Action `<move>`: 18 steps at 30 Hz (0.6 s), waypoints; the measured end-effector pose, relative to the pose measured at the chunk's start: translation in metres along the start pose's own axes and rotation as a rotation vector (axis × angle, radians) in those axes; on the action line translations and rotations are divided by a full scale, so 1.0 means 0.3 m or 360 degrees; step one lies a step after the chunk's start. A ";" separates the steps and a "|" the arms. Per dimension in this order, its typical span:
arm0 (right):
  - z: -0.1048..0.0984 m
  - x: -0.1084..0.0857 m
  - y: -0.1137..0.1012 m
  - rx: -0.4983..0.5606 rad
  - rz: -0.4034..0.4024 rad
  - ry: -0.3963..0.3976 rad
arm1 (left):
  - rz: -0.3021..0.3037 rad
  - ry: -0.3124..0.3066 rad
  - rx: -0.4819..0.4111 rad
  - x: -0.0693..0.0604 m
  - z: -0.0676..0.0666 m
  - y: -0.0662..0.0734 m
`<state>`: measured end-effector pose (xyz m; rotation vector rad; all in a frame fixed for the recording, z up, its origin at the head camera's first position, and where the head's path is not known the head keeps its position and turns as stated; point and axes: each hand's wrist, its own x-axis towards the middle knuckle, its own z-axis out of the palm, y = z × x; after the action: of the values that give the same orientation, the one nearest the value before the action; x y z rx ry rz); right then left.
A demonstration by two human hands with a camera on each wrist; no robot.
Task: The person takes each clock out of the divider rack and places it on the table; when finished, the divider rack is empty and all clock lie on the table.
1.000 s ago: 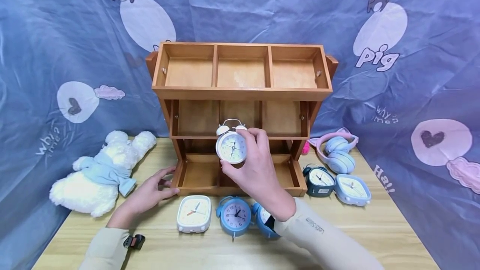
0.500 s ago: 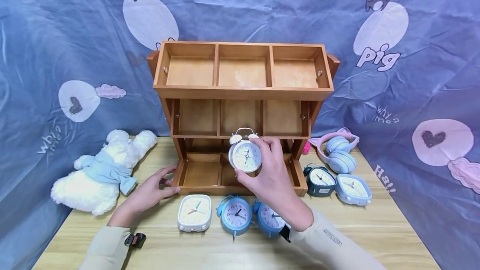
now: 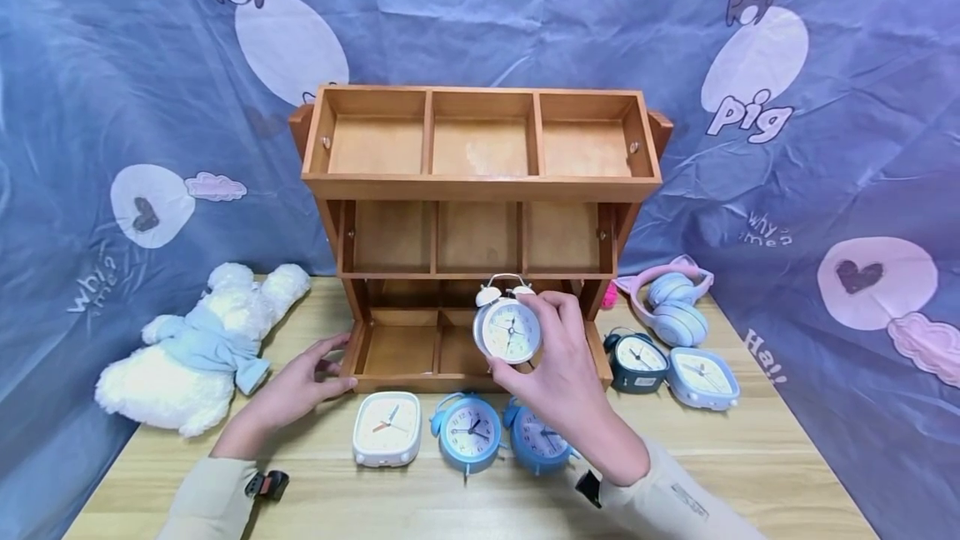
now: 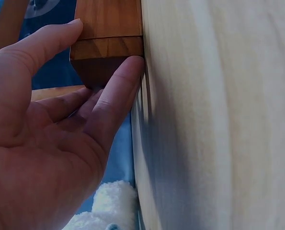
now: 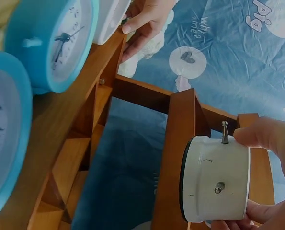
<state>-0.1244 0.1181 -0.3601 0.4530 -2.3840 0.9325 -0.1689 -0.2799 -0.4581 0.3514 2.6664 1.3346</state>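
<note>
My right hand pinches a white twin-bell alarm clock between thumb and fingers. The clock is upright, dial towards me, in front of the bottom tray's middle and right compartments. Its back and two metal feet show in the right wrist view, where the white clock hangs apart from the wood. My left hand holds the front left corner of the wooden three-tier shelf. Seen from the left wrist, thumb and fingers of the left hand lie on different sides of that wooden corner.
Before the shelf stand a white square clock and two blue twin-bell clocks. To the right are a dark green clock, a light blue clock and cat-ear headphones. A white plush toy lies left.
My right hand has carried the white alarm clock down and to the right, from before the middle tier to the bottom tray. My left hand has stayed at the shelf corner.
</note>
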 end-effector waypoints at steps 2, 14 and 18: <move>-0.006 -0.011 0.009 0.0003 0.0013 -0.0021 | 0.0004 0.0003 0.0010 0.000 0.000 -0.001; -0.039 -0.086 0.087 -0.0021 0.0060 -0.0083 | -0.0006 -0.0002 0.0000 -0.006 -0.001 0.002; -0.055 -0.112 0.111 -0.0027 0.0129 -0.0143 | -0.0007 -0.0005 -0.0003 -0.005 0.000 0.005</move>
<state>-0.1075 0.1568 -0.3871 0.4019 -2.5063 0.9449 -0.1672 -0.2794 -0.4569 0.3469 2.6619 1.3338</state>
